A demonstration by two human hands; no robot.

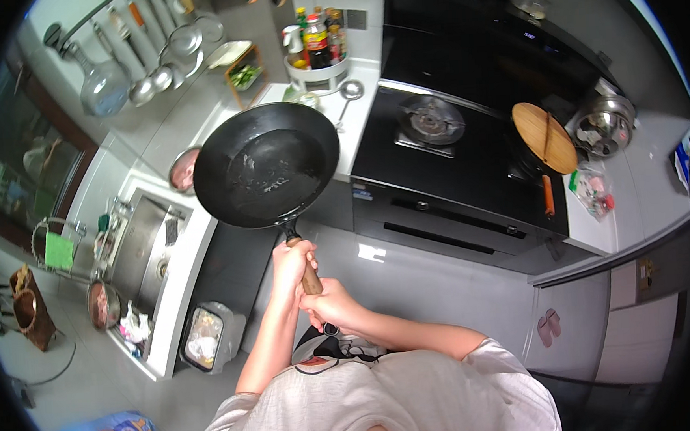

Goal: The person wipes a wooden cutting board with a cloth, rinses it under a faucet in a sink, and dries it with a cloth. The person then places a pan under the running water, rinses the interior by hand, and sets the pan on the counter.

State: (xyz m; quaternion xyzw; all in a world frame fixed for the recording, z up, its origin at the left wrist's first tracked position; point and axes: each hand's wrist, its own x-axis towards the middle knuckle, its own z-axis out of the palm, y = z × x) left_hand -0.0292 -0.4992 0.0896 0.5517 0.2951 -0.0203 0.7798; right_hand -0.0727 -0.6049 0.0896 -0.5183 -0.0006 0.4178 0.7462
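Both my hands hold the wooden handle of a large black wok (268,167) out in front of me. My left hand (293,263) grips the handle close to the pan. Lower down, near the handle's end, is my right hand (327,304), also closed around it. The wok's inside looks wet, with a little shiny liquid at the bottom. Beyond the wok, a steel ladle (351,90) lies on the white counter. To the right is the black gas hob, its left burner (432,120) uncovered.
A second pan with a wooden lid (545,138) and orange handle stands on the hob's right side. The sink (140,252) lies left, with bowls of meat (185,171) near it and a waste bin (205,336) below. A bottle rack (317,69) stands at the back corner.
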